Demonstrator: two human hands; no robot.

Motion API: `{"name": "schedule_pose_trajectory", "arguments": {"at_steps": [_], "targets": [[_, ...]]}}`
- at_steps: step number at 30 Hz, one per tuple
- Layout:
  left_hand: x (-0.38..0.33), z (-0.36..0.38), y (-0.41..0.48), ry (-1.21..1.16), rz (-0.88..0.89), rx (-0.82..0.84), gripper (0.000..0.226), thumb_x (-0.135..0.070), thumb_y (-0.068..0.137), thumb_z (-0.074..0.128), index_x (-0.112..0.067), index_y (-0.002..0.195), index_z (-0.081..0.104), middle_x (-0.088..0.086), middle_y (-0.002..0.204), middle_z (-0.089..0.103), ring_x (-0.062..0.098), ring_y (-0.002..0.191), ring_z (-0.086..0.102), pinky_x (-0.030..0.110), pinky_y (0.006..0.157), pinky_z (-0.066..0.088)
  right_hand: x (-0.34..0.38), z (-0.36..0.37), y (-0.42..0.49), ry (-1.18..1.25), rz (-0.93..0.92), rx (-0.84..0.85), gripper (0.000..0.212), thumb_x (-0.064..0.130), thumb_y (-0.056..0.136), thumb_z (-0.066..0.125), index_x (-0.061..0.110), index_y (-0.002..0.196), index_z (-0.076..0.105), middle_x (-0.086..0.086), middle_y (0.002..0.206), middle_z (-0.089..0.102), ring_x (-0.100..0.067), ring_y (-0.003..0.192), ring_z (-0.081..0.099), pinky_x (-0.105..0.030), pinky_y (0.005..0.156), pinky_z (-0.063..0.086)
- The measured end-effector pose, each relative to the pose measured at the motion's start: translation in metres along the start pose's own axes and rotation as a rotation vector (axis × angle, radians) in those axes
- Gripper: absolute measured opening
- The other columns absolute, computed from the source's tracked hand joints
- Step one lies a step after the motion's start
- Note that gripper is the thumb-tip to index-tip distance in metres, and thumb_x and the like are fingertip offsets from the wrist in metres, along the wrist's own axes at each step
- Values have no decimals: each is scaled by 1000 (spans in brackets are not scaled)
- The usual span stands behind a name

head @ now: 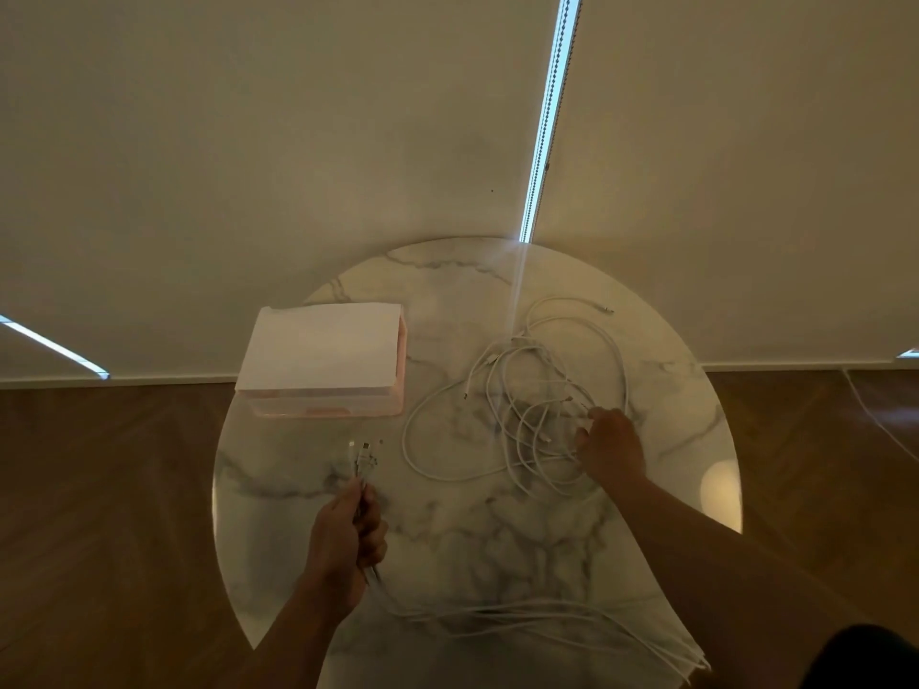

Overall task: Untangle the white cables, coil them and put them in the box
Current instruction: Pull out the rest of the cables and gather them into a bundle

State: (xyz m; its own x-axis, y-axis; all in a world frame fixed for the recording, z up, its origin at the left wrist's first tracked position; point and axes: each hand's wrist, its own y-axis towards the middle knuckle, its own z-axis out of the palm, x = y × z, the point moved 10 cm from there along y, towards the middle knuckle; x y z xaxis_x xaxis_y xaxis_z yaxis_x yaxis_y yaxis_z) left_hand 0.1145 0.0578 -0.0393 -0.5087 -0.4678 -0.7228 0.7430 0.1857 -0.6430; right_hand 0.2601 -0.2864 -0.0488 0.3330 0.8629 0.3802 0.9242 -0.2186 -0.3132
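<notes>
A tangle of white cables (527, 390) lies on the right half of the round marble table (447, 514). My right hand (609, 447) reaches into the tangle's near right side, fingers curled among the strands. My left hand (345, 537) grips a bundle of several cable ends (363, 460) whose plugs stick up past my fingers toward the box. The gripped strands trail from under that hand along the table's near edge to the right (572, 624). The pink box (323, 363) with white paper over its top stands at the table's left rear.
The table stands against a pale roller blind with a bright gap (547, 116). Brown wooden floor (99, 489) lies to both sides. Another white cord (880, 420) runs across the floor at the right. A dark shape (865, 658) sits at the bottom right corner.
</notes>
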Motion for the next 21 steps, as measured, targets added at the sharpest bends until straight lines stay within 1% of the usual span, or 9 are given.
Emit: {"name": "schedule_pose_trajectory", "arguments": {"at_steps": [2,5,9,13,15,17,18,20,21], "targets": [[0,5,0,21,-11,9,40,-33,104,32,-13,72,44,-4,52,22,8,38,16,22,42,10,-8,5,5,-20,22,20,41,30,90,38,0,106,60,-19,111,58,-36,110,56,-38,92,44],[1,11,0,16,-30,4,42,-36,103,32,-12,72,47,-5,51,22,7,37,15,21,41,10,-11,0,4,-53,41,-22,23,12,93,47,-3,107,56,-20,112,58,-34,109,55,-37,93,43],[3,17,0,-3,-43,-4,43,-37,102,33,-10,74,51,-5,49,23,7,37,16,21,41,10,-13,-1,1,-114,46,-31,26,1,91,44,-7,114,54,-22,117,56,-38,112,54,-41,95,43],[1,23,-1,7,-27,33,41,-34,103,34,-12,71,46,-5,51,21,8,39,16,21,39,12,-25,-1,-1,-74,146,8,23,4,90,48,-5,110,56,-24,114,59,-40,107,57,-38,86,46],[1,24,-1,-5,-28,41,41,-33,103,34,-13,70,45,-5,52,21,8,39,16,21,39,12,-26,-4,-2,2,181,-3,25,6,86,54,-5,107,60,-24,111,62,-41,107,59,-38,88,48],[2,26,0,-4,-25,48,41,-33,103,35,-13,69,45,-3,54,20,8,40,16,20,38,13,-28,-6,-3,157,229,-17,19,10,83,59,-2,96,66,-21,99,69,-37,98,64,-37,85,51],[2,26,0,4,-23,49,40,-33,103,35,-14,70,45,-3,54,19,9,40,15,20,38,13,-28,-5,-6,308,253,-21,14,11,84,61,0,90,67,-18,89,71,-34,89,67,-38,82,54],[3,27,2,19,-20,45,39,-33,103,35,-14,70,45,-2,55,20,9,41,15,20,38,13,-22,7,-20,807,323,50,9,6,88,63,-3,89,63,-15,73,69,-28,67,67,-43,70,59],[3,28,2,18,-20,42,38,-33,103,34,-15,71,44,-2,55,20,9,41,15,20,39,13,-14,15,-31,1054,356,120,8,5,91,63,-3,90,61,-15,68,65,-25,58,62,-40,60,58]]}}
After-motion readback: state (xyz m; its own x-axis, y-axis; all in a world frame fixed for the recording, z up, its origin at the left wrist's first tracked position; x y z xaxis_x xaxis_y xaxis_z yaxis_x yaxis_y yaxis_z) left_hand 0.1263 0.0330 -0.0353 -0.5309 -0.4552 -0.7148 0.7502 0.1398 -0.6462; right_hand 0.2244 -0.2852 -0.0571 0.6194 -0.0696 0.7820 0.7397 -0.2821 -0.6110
